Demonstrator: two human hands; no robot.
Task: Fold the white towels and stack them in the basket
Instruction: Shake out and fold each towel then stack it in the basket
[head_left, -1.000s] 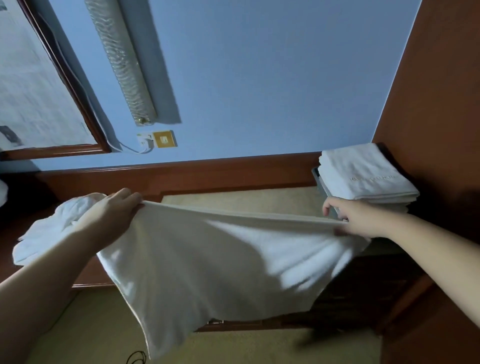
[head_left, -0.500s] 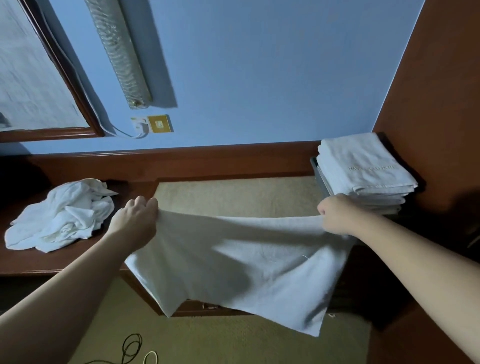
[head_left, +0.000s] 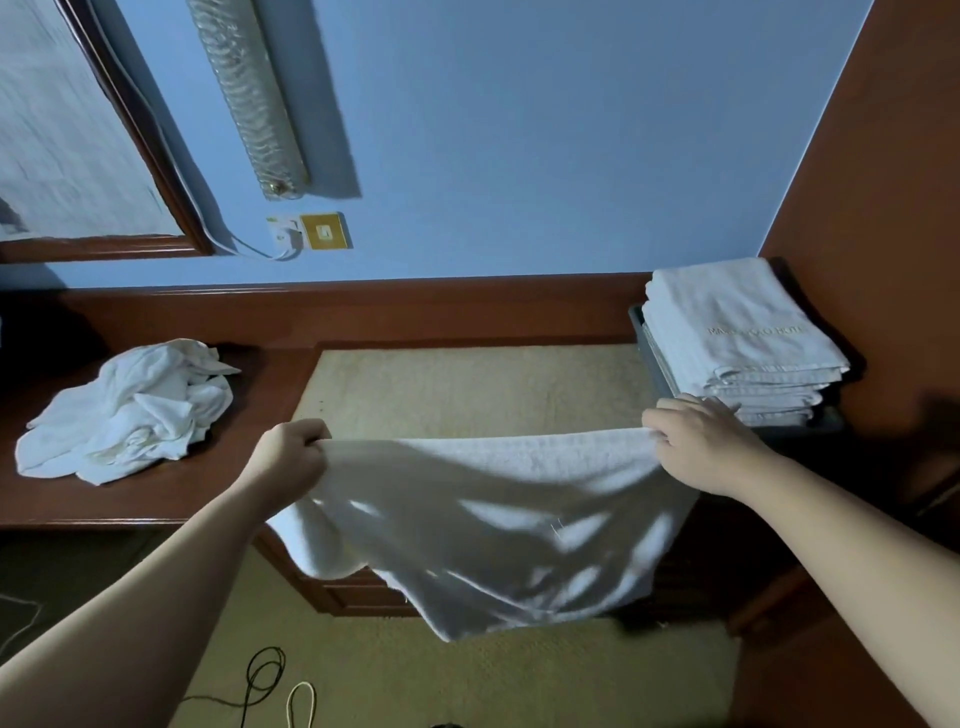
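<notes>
Left hand (head_left: 291, 454) and right hand (head_left: 698, 441) each clench the white towel's (head_left: 483, 519) taut top edge (lower half sagging, shadow-streaked).

Only faint embroidered lettering is seen on the top folded towel (head_left: 737, 327); "HOTEL" is just about readable.

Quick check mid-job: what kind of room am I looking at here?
Probably a hotel room: the folded towel stack carries faint hotel lettering, beside a built-in wooden desk and a framed mirror on the blue wall.
</notes>
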